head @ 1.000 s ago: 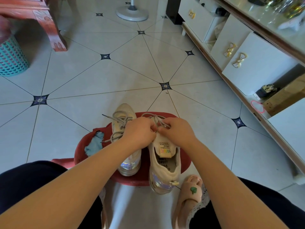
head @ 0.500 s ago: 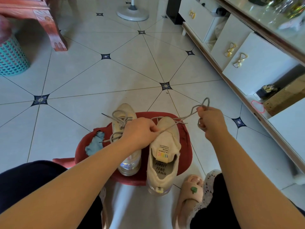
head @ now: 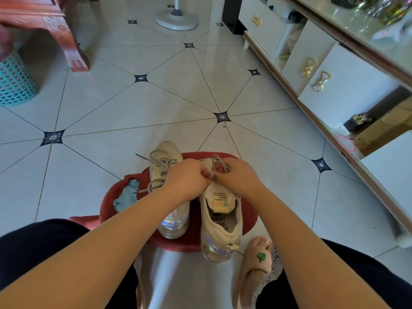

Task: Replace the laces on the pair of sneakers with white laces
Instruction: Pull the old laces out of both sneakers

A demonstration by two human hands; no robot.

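As the grey lace loosens, both hands regroup at the eyelets.
The right hand, stretched wide with a pulled length half a second ago, is back beside the left hand; both curl their fingers, pinching lace atop the sneaker at the red stool's right edge. Unlacing looks unfinished; the other sneaker, near the left edge beside a blue cloth, remains laced. No white laces show.

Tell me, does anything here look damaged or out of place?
Yes. The red stool's cover looks torn at its left edge, a blue-grey patch showing. The sneaker on the right also overhangs the stool's near rim.
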